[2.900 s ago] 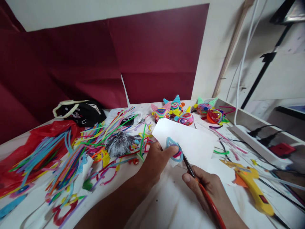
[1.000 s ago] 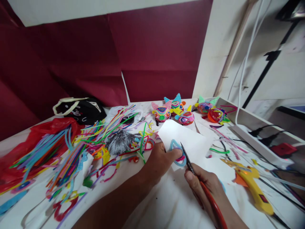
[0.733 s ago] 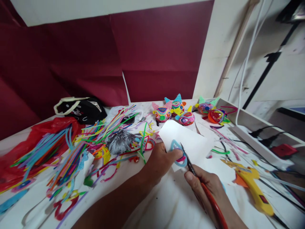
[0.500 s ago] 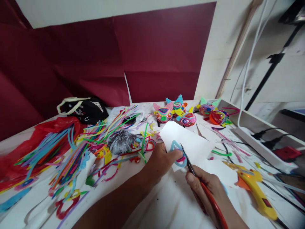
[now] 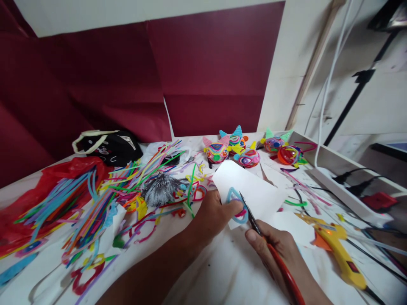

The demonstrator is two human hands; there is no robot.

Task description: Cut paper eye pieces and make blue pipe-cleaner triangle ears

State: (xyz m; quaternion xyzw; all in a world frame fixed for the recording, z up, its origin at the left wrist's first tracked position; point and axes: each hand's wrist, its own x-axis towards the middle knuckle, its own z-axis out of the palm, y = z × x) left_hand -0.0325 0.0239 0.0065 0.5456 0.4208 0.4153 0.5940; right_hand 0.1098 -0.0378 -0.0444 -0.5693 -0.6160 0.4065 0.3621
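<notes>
The left hand (image 5: pixel 211 216) pinches the white sheet (image 5: pixel 260 186) at its blue-rimmed piece (image 5: pixel 241 215), apparently just above the worktop (image 5: pixel 203 279), well in from its far edge; the right hand (image 5: pixel 282 243) is closed around the scissors (image 5: pixel 276 256), tips beside the blue rim. For a clean cut, it seems best to turn the sheet into the blades (how wide they gape I cannot tell), trimming just outside that rim.

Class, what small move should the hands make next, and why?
Probably a cut beside the blue-edged teardrop motif: the left hand grips the white paper sheet bearing it, and the right hand holds red-handled metal scissors, blades near its edge.
</notes>
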